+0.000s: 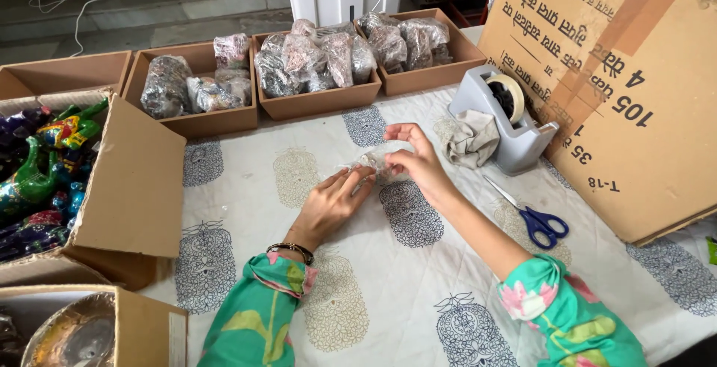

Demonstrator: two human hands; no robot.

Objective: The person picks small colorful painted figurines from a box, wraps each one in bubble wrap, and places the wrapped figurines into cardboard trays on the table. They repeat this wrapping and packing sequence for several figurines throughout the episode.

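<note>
Green floral sleeves reach up from 6 o'clock over the printed tabletop [418, 277]. Both the left hand [328, 203] and right hand [420, 159] pinch a small clear-wrapped bundle [376, 162] at centre, fingers closed on it. Scissors [536, 219] lie at 3 o'clock, tape dispenser [508, 117] at 2.

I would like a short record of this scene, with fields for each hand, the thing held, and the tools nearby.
left hand: touches the wrapped item
right hand: grips the wrapped item
wrapped item: small, in clear wrap, held between both hands above the cloth
tape dispenser: grey, right of the hands
scissors: blue handles, lying by the right forearm
</note>
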